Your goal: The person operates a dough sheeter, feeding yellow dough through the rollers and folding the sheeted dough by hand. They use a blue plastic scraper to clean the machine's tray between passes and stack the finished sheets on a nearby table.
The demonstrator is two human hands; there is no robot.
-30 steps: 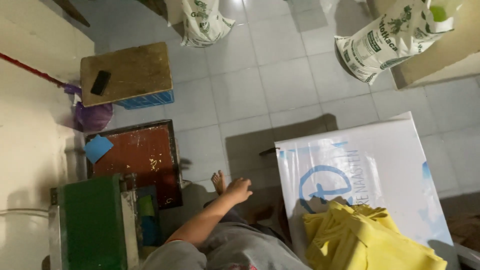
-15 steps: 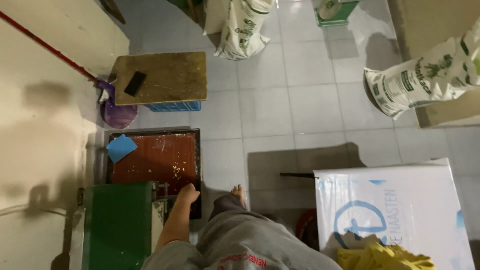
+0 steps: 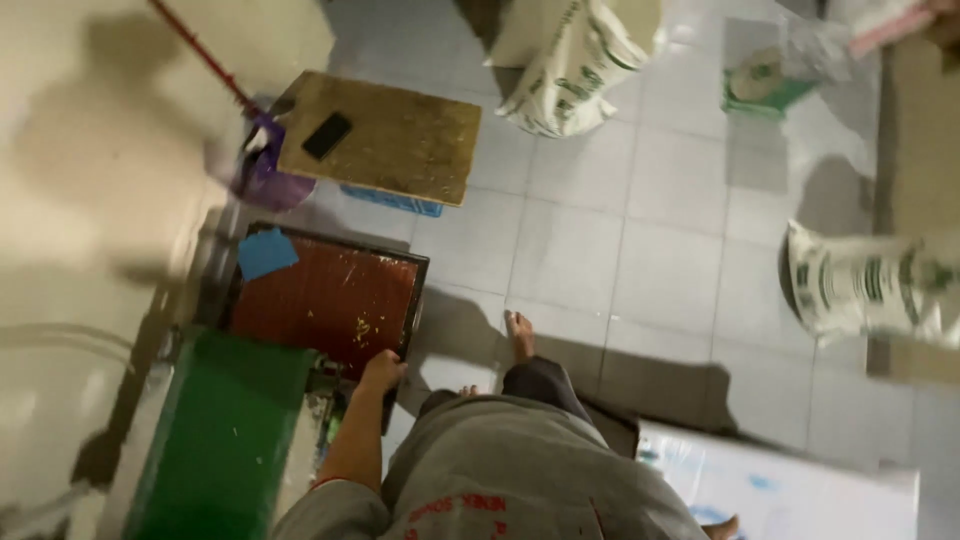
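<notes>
Head view, looking steeply down: at far left a green frame [image 3: 215, 440] lies flat on the floor, and beside it a red-brown screen frame [image 3: 325, 300] carries a blue scrap [image 3: 266, 252]. The left hand [image 3: 382, 372] curls over the screen frame's near corner, fingers closed on the edge, seemingly to steady it. Farther right, bare feet stand on floor tiles [image 3: 620, 270]. The right hand is out of view.

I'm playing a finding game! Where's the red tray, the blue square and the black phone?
red tray [image 3: 330, 300], head view, middle of its red surface
blue square [image 3: 266, 253], head view, its centre
black phone [image 3: 327, 136], head view, its middle
</notes>
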